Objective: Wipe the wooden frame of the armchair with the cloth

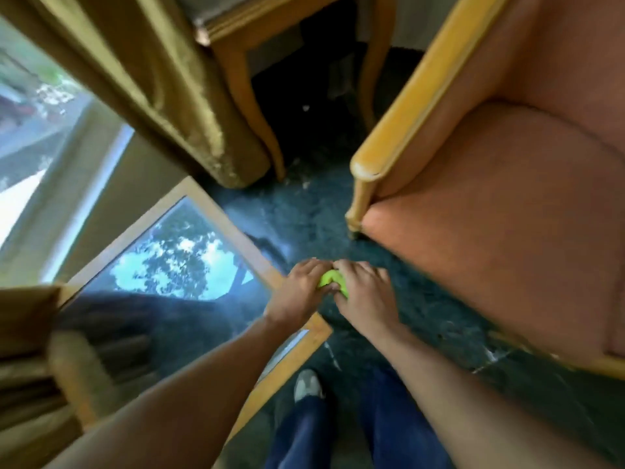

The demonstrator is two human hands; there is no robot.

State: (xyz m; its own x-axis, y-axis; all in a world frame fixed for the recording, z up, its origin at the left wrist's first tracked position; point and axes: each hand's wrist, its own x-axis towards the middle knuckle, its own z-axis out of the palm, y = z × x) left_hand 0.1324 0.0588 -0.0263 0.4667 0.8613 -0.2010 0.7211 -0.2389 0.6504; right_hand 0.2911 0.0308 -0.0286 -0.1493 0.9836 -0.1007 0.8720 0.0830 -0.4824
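head view, blurred: the left hand [301, 287] and right hand [363, 289] meet in mid-air above the dark green carpet [304, 211], fingers of both curled tight around a bunched lime-green cloth [330, 278] between them. the armchair [507, 198], with its orange cushion, stands to the right, its wooden frame [406, 103] apart from the cloth. a glass-topped bench [176, 265] lies at left.

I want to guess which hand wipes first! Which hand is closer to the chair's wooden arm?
Right. The right hand is on the side of the wooden arm; the left hand is farther, beside it. Both hold the cloth.
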